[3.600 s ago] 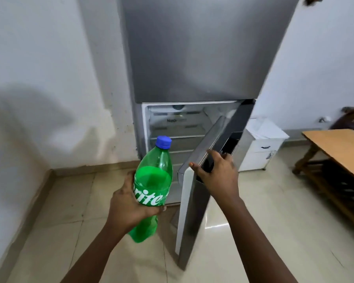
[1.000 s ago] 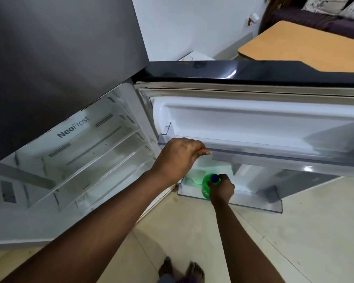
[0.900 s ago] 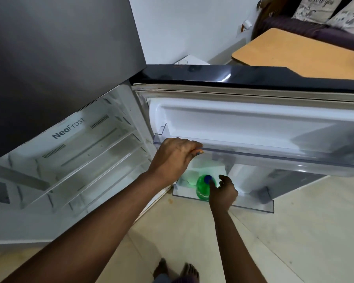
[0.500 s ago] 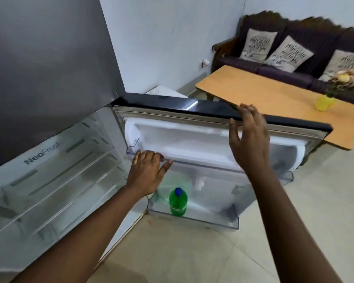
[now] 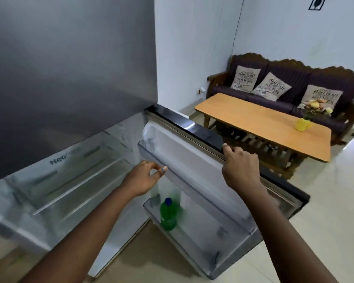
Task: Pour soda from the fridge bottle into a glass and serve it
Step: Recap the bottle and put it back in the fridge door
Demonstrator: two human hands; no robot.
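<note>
The green bottle stands upright in the lowest door shelf, lower centre. Right hand grips the fridge door top edge; left hand loosely curled, empty, near the upper shelf. Swing the door gently so the bottle stays standing

Head view looks down, seemingly close, onto the open fridge door.

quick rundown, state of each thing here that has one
fridge door: open
green bottle: upright in the lowest door shelf, blue cap on, not held
left hand: fingers loosely curled by the upper door shelf, holding nothing
right hand: gripping the door's top edge
fridge shelves: bare
wooden table: yellow flower vase upright
</note>
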